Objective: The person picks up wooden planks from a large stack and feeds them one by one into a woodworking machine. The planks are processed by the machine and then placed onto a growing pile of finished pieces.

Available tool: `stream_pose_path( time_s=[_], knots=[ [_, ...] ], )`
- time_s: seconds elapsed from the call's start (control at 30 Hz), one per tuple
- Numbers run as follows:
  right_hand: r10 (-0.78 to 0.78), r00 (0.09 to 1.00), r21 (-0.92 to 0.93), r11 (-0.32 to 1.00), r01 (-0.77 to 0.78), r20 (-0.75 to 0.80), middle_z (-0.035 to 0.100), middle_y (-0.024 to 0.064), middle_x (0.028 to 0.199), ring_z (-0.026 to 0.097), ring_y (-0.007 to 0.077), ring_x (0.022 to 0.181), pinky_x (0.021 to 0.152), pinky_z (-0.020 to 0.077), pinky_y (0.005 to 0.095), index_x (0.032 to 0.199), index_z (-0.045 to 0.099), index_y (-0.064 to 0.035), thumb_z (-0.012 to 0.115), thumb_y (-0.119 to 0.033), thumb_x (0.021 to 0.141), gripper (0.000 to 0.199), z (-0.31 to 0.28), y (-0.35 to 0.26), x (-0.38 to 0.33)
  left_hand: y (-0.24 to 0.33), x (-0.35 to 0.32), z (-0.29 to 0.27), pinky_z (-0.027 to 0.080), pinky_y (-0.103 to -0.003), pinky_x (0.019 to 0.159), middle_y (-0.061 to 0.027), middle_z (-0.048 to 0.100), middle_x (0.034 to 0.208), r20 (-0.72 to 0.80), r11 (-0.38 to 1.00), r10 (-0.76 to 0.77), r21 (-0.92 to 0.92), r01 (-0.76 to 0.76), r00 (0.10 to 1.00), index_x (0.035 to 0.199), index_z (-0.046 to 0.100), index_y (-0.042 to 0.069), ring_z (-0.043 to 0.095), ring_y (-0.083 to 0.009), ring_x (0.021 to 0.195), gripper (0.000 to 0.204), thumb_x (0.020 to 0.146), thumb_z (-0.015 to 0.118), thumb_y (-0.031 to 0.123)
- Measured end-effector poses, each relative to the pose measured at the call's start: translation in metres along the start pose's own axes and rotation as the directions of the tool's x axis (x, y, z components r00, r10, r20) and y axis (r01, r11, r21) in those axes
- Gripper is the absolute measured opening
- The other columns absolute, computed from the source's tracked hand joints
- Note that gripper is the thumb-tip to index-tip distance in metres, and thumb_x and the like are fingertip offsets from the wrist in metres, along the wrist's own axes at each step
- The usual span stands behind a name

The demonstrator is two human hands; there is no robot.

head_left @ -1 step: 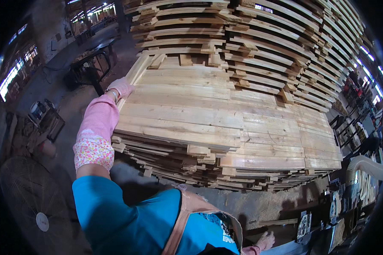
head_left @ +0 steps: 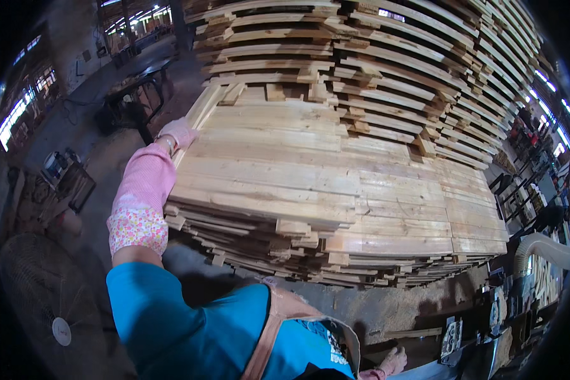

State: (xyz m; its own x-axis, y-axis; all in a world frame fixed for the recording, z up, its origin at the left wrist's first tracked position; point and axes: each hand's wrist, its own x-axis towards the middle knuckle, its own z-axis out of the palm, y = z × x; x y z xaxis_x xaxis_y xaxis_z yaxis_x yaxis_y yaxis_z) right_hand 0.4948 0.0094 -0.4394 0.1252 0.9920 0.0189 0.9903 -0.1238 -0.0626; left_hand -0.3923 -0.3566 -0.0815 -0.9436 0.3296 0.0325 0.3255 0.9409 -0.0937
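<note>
My left hand (head_left: 180, 133), in a pink glove, grips a narrow wooden strip (head_left: 202, 115) lying along the left edge of a stack of boards. Its fingertips are partly hidden by the strip. Pale planks (head_left: 259, 155) lie side by side across the top of this stack, with more layers and spacer blocks (head_left: 293, 227) below them. My right hand (head_left: 394, 361) is low at the right, beside a metal machine edge, away from the boards. Its fingers are loosely bent and slightly apart, and I see nothing held in them.
Taller stacks of spaced boards (head_left: 399, 76) rise behind the planks. A large fan (head_left: 61, 330) stands at the lower left, and a dark metal frame (head_left: 133, 104) farther back. Machinery (head_left: 451, 342) and a ribbed hose (head_left: 541, 248) are at the right.
</note>
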Motion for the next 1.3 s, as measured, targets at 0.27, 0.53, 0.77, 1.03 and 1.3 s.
stream_pose_path(
  time_s=[0.27,0.53,0.77,1.03,1.3],
  knots=[
    [-0.041,0.997,0.406,0.914,0.011,0.066,0.067,0.0193,0.136,0.063,0.0367,0.125,0.107,0.0487,0.0416,0.14,0.064,-0.005,0.062,-0.03,0.1,0.047,0.062,0.025,-0.002,0.037,-0.036,-0.036,0.053,-0.047,0.101,-0.0326,0.066,0.128,0.024,0.987,-0.081,-0.135,0.084,0.996,0.14,0.05,-0.003,0.065,-0.0459,0.121,0.074,0.083,0.072,0.039],
    [-0.082,0.978,0.711,0.676,0.195,-0.191,0.06,0.0198,0.148,0.058,0.0317,0.134,0.113,0.0445,0.0392,0.146,0.056,0.0022,0.059,-0.018,0.104,0.047,-0.046,-0.118,0.002,-0.032,-0.042,-0.03,0.049,-0.045,0.106,-0.0289,0.063,0.138,0.005,0.967,-0.095,-0.235,0.094,0.995,0.156,0.039,0.005,0.061,-0.0435,0.128,0.087,0.082,0.072,0.038],
    [-0.397,0.586,0.597,0.11,0.795,-0.707,0.066,0.0188,0.128,0.062,0.0331,0.117,0.102,0.0491,0.0454,0.137,0.06,0.0073,0.065,-0.017,0.102,0.044,-0.235,-0.314,-0.047,-0.01,-0.025,-0.026,0.05,-0.049,0.1,-0.0302,0.065,0.132,0.072,0.987,-0.086,-0.133,0.095,0.994,0.155,0.035,0.007,0.064,-0.0459,0.121,0.079,0.094,0.059,0.049],
    [-0.812,-0.497,0.132,-0.553,0.823,-0.305,0.057,0.0143,0.133,0.057,0.0361,0.121,0.102,0.0481,0.0508,0.137,0.058,-0.0126,0.081,-0.041,0.075,0.072,-0.354,-0.514,-0.157,-0.112,-0.002,-0.019,0.05,-0.045,0.101,-0.025,0.069,0.127,0.043,0.961,0.028,-0.275,-0.015,0.999,0.16,0.032,0.008,0.066,-0.0411,0.119,0.09,0.089,0.071,0.047],
    [-0.856,-0.43,0.089,-0.471,0.878,-0.288,0.058,0.0127,0.125,0.058,0.0334,0.115,0.094,0.0492,0.05,0.128,0.06,-0.0136,0.082,-0.04,0.071,0.066,-0.355,-0.528,-0.175,-0.075,-0.028,-0.031,0.054,-0.052,0.098,-0.0326,0.065,0.125,0.116,0.989,-0.135,-0.05,0.142,0.984,0.145,0.04,0.01,0.065,-0.0486,0.118,0.068,0.083,0.066,0.021]
  ],
)
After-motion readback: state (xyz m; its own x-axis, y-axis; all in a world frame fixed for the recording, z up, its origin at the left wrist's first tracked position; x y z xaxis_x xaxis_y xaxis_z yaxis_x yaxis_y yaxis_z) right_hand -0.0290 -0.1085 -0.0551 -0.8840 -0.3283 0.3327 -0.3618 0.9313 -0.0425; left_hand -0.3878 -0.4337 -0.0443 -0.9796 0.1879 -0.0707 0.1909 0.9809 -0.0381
